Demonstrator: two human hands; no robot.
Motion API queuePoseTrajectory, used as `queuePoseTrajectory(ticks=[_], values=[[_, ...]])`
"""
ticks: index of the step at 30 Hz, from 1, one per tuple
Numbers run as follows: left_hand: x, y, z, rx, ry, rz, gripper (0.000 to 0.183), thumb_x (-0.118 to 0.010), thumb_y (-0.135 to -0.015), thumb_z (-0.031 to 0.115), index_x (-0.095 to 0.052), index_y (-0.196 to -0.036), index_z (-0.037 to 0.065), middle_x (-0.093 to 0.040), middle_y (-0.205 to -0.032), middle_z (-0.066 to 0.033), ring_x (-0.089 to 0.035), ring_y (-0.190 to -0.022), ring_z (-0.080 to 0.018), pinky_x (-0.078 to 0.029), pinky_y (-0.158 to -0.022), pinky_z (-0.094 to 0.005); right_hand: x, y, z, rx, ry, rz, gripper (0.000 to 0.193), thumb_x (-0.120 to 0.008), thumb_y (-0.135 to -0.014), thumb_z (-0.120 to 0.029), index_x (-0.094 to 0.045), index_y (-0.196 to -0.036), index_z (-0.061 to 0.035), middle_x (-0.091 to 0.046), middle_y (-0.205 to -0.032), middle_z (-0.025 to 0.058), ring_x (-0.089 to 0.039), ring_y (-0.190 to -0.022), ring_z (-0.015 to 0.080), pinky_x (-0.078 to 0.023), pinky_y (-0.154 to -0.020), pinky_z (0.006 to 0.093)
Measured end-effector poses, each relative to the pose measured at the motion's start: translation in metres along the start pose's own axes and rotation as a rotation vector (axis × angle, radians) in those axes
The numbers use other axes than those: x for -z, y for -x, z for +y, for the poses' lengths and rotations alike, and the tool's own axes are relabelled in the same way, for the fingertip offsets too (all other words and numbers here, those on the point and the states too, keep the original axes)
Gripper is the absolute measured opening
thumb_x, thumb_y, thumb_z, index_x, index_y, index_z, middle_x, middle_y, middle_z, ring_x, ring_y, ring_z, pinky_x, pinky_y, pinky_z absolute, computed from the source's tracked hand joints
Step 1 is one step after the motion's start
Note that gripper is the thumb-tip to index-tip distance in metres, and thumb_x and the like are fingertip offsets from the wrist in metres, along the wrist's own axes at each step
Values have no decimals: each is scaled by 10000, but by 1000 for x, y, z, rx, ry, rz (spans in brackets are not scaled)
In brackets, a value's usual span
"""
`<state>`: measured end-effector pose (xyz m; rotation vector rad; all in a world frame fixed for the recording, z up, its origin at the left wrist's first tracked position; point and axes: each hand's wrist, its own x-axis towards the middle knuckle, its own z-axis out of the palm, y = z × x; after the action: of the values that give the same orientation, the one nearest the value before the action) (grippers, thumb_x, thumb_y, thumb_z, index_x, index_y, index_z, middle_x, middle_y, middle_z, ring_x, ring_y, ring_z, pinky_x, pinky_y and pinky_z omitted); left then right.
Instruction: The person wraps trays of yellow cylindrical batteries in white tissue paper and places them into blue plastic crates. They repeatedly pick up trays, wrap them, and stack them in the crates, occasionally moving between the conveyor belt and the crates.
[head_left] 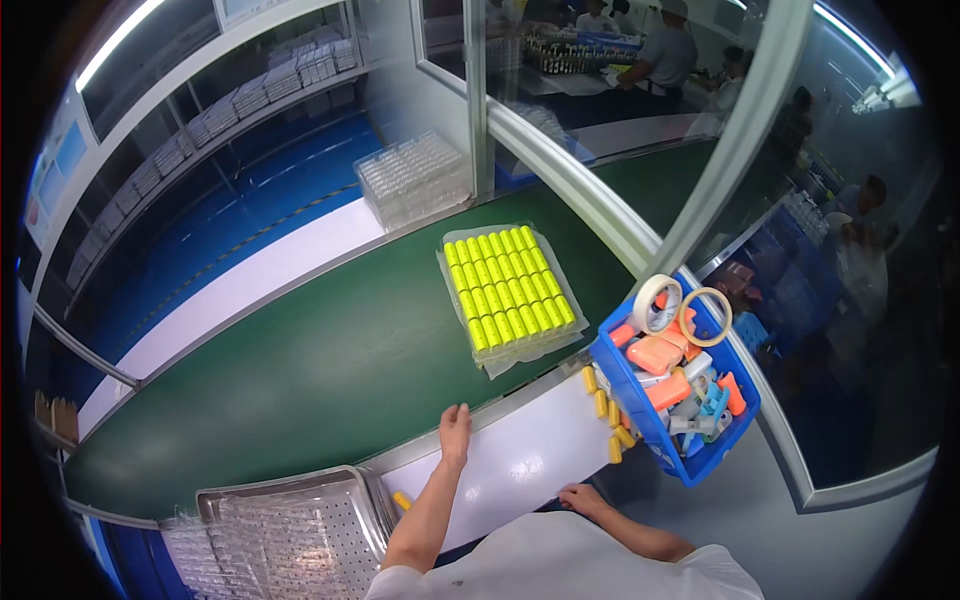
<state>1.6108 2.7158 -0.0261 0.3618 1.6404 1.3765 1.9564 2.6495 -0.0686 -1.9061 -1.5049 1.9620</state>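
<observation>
My left hand (455, 434) is over the near edge of the green conveyor belt (330, 370), its fingers loosely bent and nothing visible in them. Farther off on the belt lies a clear plastic tray (497, 362) with rows of bright yellow-green cylinders (508, 285), like wrapped battery cells. At the front edge of the white work surface (520, 455) rests my right hand (585, 498), fingers slightly apart and apparently holding nothing. Several darker yellow cylinders (601, 404) lie at the right end of that surface. One more yellow cylinder (402, 500) lies left of my left forearm.
To the right, a blue bin (652, 425) holds orange, grey and blue pieces, with two tape rolls (657, 305) on its rim. A perforated metal tray (350, 520) with clear plastic trays (250, 545) stands at lower left. Stacked clear trays (412, 172) stand beyond the belt. People work behind glass.
</observation>
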Motion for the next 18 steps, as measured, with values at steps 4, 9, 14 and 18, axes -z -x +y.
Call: queuePoseTrajectory(ticks=[4,9,14,18], values=[[8,-82,49,140,189,120,841,-496,-973,600,-334,-1476,-53,-458,-1431,-238,-523,-1264,-321,-446,-1026,-431,0,-23,-56,118,-84,96,296,-670,-908,-260,-718,-1028,7,-723,-904,70,-664,-803,134,-528,-749,285],[-1,-159,74,223,309,-7,963,-345,-964,709,-213,-1530,-59,-289,-1556,-287,-351,-1423,-381,-286,-1174,-474,30,-112,-180,488,-302,721,286,-620,-962,-225,-677,-1109,13,-681,-984,75,-604,-903,156,-476,-831,291],[-35,-201,98,244,232,-110,945,-284,-984,694,-222,-1519,-82,-291,-1556,-284,-355,-1421,-371,-277,-1179,-464,103,-216,-286,518,-556,1193,458,-557,-985,-332,-621,-1197,69,-648,-1193,201,-592,-1117,301,-436,-987,360],[-45,-222,111,312,187,-137,947,-261,-986,697,-253,-1505,-95,-368,-1515,-272,-407,-1385,-362,-323,-1148,-475,124,-265,-317,391,-1077,795,442,-602,-942,-301,-616,-1260,5,-646,-1224,177,-568,-1172,297,-406,-1035,383]])
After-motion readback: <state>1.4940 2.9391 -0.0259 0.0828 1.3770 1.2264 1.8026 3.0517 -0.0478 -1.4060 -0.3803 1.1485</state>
